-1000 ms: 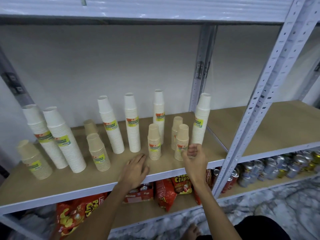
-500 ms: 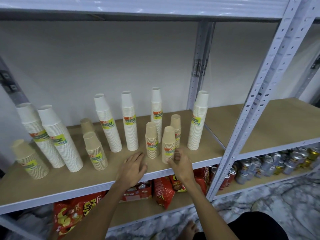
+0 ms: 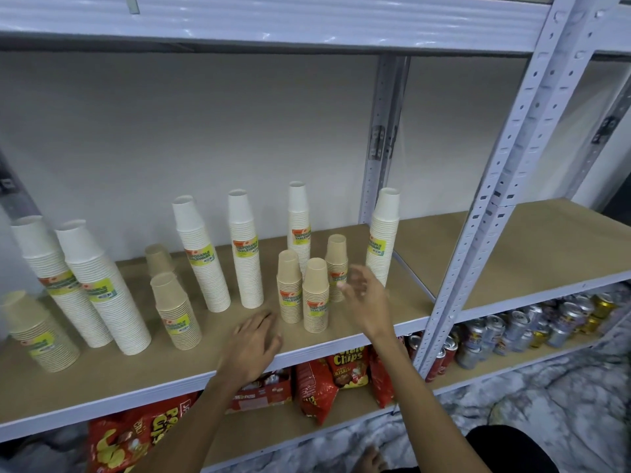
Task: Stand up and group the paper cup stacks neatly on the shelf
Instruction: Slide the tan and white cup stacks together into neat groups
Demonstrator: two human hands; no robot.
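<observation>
Several paper cup stacks stand upright on the wooden shelf (image 3: 444,268). Three short brown stacks cluster at centre: one (image 3: 288,288), a front one (image 3: 316,297) and a rear one (image 3: 336,261). Tall white stacks rise behind them (image 3: 244,250), (image 3: 298,227), (image 3: 201,254), with another (image 3: 384,240) at the right. More white stacks (image 3: 102,288) and brown stacks (image 3: 176,310), (image 3: 34,331) stand to the left. My right hand (image 3: 367,298) hovers open just right of the front brown stack, holding nothing. My left hand (image 3: 254,339) lies open and flat on the shelf's front edge.
A grey metal upright (image 3: 488,199) divides the shelf; the right bay's board (image 3: 546,240) carries nothing. The shelf below holds red chip bags (image 3: 345,365) and drink cans (image 3: 532,326). Another shelf (image 3: 273,22) spans overhead. A white wall backs the shelf.
My right hand slid the front brown stack left next to the other brown stacks, then let go and pulled back to the right. My left hand stayed on the shelf edge.
</observation>
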